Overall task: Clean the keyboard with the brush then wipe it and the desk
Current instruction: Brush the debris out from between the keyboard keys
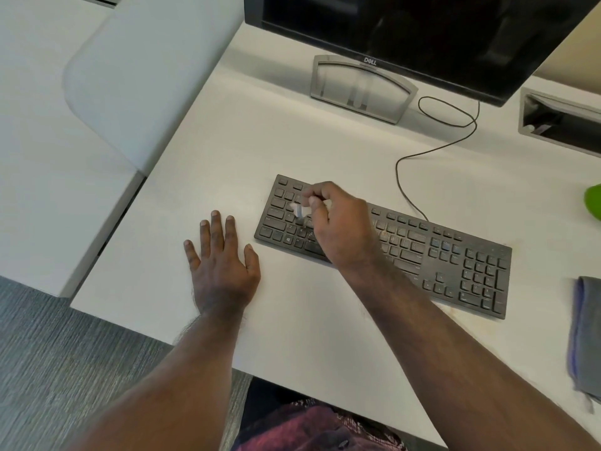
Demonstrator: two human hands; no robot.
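While the right hand point(338, 222) pinches the small brush point(298, 211) over the keyboard's point(455, 265) left keys, at ten o'clock from the wrist, the left hand point(221, 265) rests flat, fingers straight, on the desk point(227, 151) at nine o'clock. Unbraced, the keyboard could slide, or debris scatter toward the cloth point(585, 333) at three o'clock.

An office — a white desk point(227, 151) with a Dell monitor point(422, 34), wired keyboard point(455, 262), divider panel point(136, 76) and grey carpet point(65, 353).
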